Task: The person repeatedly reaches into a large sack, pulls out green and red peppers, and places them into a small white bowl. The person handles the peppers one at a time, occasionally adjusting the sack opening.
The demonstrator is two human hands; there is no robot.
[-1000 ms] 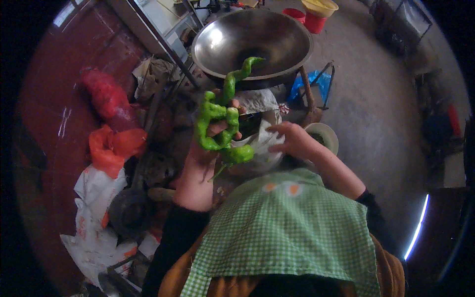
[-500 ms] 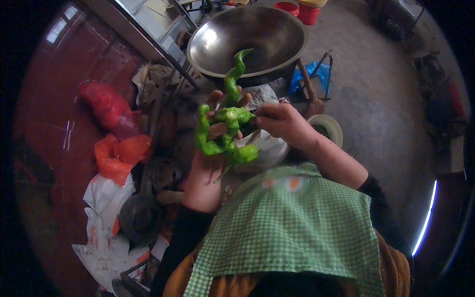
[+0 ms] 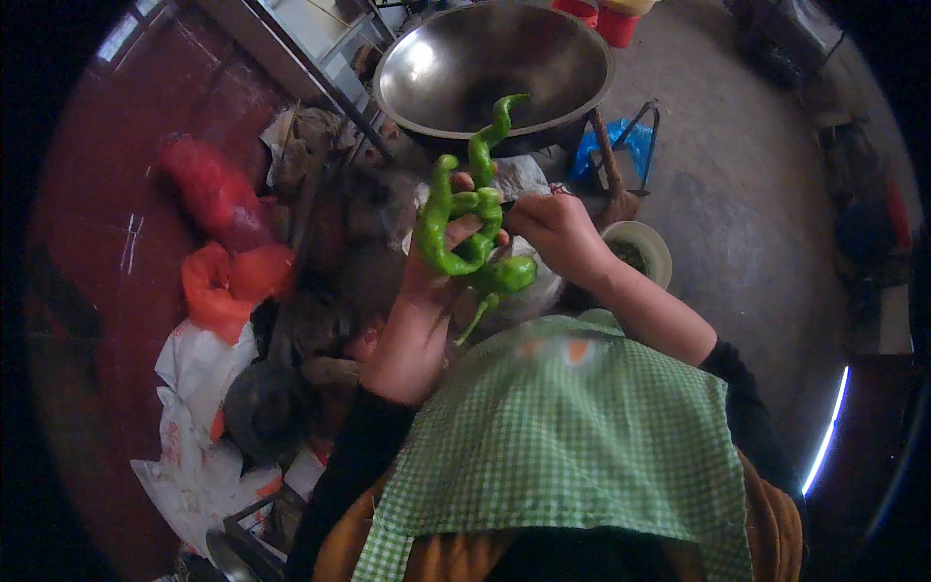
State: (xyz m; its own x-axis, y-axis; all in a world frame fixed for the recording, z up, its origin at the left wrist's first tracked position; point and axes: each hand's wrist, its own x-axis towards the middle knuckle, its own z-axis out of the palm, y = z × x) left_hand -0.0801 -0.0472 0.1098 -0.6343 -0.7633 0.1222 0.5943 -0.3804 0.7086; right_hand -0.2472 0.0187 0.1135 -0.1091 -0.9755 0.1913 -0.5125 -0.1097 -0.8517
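Observation:
Several long, curled green peppers (image 3: 448, 218) are gathered in my left hand (image 3: 460, 231), its fingers partly hidden behind them. One pepper twists upward in front of the wok, and another hangs with its thin stem (image 3: 477, 318) pointing down toward my apron. Just right of the bunch, my right hand (image 3: 548, 228) is closed in a pinch, thumb and fingertips beside the peppers. What lies between those fingertips is too small and dark to make out. A pale bowl (image 3: 659, 254) with green bits in it stands beyond my right forearm.
A large metal wok (image 3: 495, 68) stands ahead. Right of it are a wooden handle (image 3: 606, 155), a blue plastic bag (image 3: 630, 145) and red buckets (image 3: 616, 24). Red netting (image 3: 208, 189), an orange bag (image 3: 233, 281) and white sacks (image 3: 199, 388) lie at left.
My left hand has shifted slightly right and turned, so the peppers lie differently and one now curves upward at the left. My right hand stays pinched and has risen slightly.

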